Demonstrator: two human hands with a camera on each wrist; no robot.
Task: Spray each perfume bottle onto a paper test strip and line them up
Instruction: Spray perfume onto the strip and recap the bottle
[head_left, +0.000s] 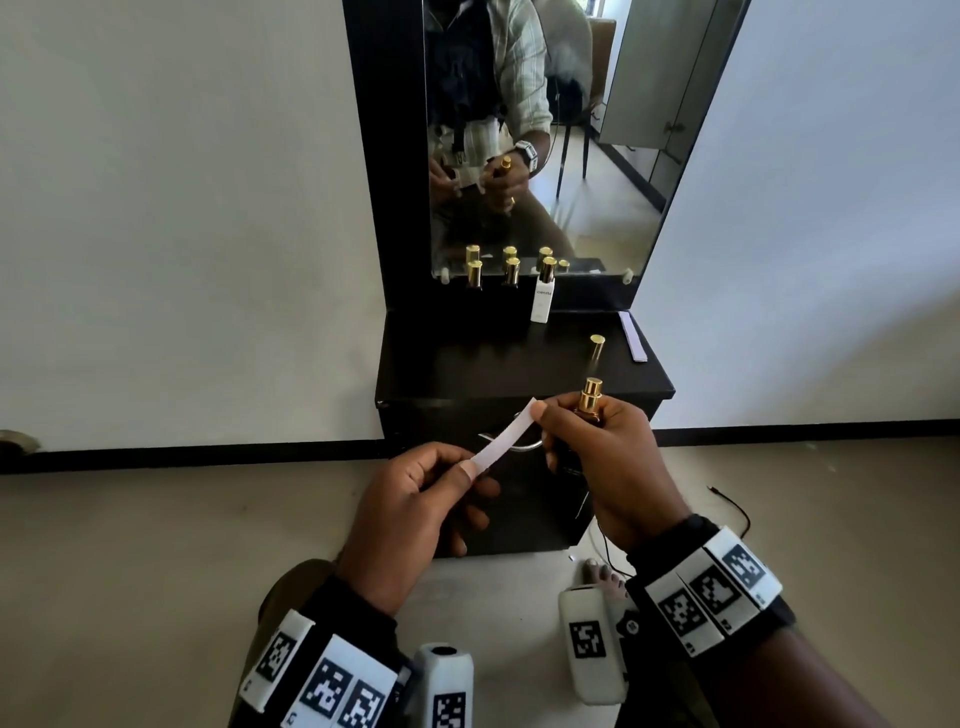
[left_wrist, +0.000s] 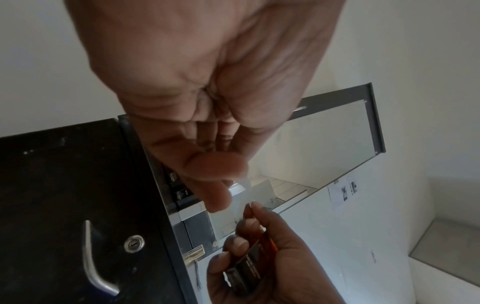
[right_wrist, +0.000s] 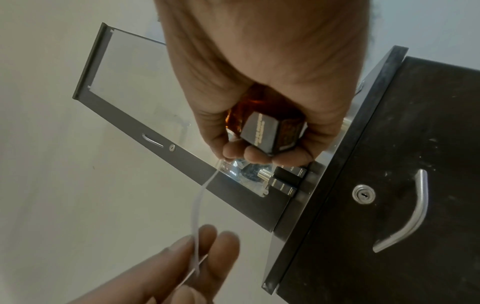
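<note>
My left hand (head_left: 467, 470) pinches the lower end of a white paper strip (head_left: 504, 439) between thumb and fingers. My right hand (head_left: 566, 423) grips an uncapped amber perfume bottle (head_left: 591, 397) upright, gold sprayer on top, and its thumb touches the strip's upper end. In the right wrist view the bottle (right_wrist: 270, 131) shows a black label, and the strip (right_wrist: 198, 203) curves down to my left fingers (right_wrist: 200, 255). The left wrist view shows my right hand round the bottle (left_wrist: 249, 265).
On the black dresser top (head_left: 467, 364) stand two dark gold-capped bottles (head_left: 474, 275) (head_left: 511, 273) and a white one (head_left: 543, 299) against the mirror (head_left: 571, 130). A loose gold cap (head_left: 596, 348) and a stack of strips (head_left: 632, 336) lie at the right. A drawer handle (right_wrist: 413, 214) is below.
</note>
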